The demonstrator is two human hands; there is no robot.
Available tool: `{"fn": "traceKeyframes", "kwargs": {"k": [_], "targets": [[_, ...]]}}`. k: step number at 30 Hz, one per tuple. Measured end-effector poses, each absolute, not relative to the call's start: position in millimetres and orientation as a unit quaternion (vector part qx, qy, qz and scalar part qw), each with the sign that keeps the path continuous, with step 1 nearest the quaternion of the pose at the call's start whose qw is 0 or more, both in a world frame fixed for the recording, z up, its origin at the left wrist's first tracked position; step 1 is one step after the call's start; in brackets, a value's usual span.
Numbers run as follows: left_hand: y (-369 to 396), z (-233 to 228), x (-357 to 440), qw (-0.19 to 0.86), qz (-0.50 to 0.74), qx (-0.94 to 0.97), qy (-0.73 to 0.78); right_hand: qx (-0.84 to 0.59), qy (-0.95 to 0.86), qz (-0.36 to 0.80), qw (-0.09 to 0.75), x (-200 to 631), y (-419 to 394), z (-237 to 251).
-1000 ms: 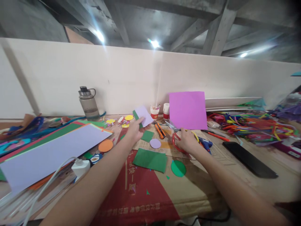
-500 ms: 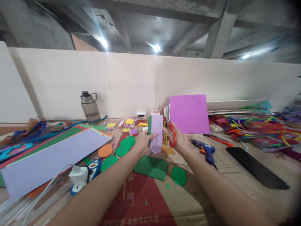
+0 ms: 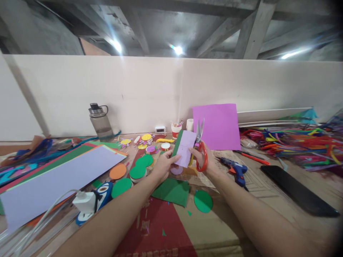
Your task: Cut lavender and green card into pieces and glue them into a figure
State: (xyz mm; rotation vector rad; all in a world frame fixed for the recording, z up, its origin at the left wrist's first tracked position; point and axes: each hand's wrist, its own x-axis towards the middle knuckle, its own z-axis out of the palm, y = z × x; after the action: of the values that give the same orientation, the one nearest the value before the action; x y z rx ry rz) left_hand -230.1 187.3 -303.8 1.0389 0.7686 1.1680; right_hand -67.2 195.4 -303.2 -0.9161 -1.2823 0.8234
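Observation:
My left hand (image 3: pixel 164 165) pinches the lower left of a small stack of lilac and green paper (image 3: pixel 186 148), held tilted above the table. Red-handled scissors (image 3: pixel 202 157) hang on my right hand (image 3: pixel 202 162), blades pointing up and slightly apart; its fingertips also touch the stack's right edge. Just below the stack lies a lilac paper circle (image 3: pixel 177 169), partly hidden. A green paper rectangle (image 3: pixel 171 191) and a green circle (image 3: pixel 203 201) rest on the cardboard nearer to me. More green circles (image 3: pixel 138 172) and an orange circle (image 3: pixel 118 171) lie left of my left hand.
Large coloured sheets (image 3: pixel 61 178) and a power strip (image 3: pixel 104 191) are on the left. A water bottle (image 3: pixel 100 121) stands behind them. To the right are a blue glue gun (image 3: pixel 235 169), a black phone-like slab (image 3: pixel 297 191) and heaped pipe cleaners (image 3: pixel 294 142). A purple sheet (image 3: pixel 217 126) leans at the back.
The paper stack has tilted to the right and moved a little that way. The scissors have turned, so their blades show more openly beside it. The view has shifted slightly.

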Motion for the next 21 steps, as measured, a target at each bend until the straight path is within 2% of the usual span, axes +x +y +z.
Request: {"fn": "traceKeyframes", "kwargs": {"k": [9, 18, 21], "targets": [[187, -302, -228, 0.643, 0.532, 0.420, 0.357, -0.390, -0.567, 0.383, 0.616, -77, 177, -287], [194, -287, -239, 0.623, 0.591, 0.379, 0.345, -0.462, -0.598, 0.368, 0.542, -66, 173, -276], [194, -286, -240, 0.621, 0.589, 0.375, 0.355, -0.446, -0.591, 0.378, 0.555, -67, 173, -276]]}}
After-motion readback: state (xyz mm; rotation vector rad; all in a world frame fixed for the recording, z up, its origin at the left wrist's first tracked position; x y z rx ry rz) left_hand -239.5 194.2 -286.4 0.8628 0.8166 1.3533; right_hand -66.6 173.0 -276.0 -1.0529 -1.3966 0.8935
